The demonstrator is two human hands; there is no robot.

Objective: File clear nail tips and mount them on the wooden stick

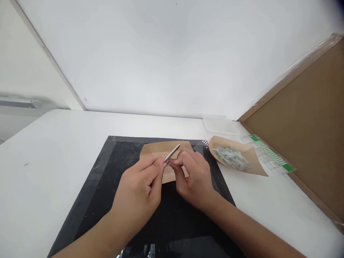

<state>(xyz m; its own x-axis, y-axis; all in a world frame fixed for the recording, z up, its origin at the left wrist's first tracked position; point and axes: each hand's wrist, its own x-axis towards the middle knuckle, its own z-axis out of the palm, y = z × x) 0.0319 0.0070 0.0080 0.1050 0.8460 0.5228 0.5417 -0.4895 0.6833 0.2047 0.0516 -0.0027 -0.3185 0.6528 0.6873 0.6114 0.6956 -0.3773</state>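
Note:
My left hand [141, 188] pinches the lower end of a thin, flat strip [172, 153] with a pale edge and a dark side, tilted up to the right. Beside it, my right hand [193, 177] has thumb and index finger pressed together at the strip's lower end; whether they grip the strip or some small piece is hidden. Both hands are over a black mat [99, 200]. Under and behind the fingers lies a sheet of brown paper [154, 148], partly covered by the hands.
On the right, brown paper [256, 163] holds a heap of small translucent pieces [232, 157]. Beside it lies a clear sheet with a green strip [271, 152]. A clear tray [221, 125] is behind; brown cardboard [303, 118] stands at the right.

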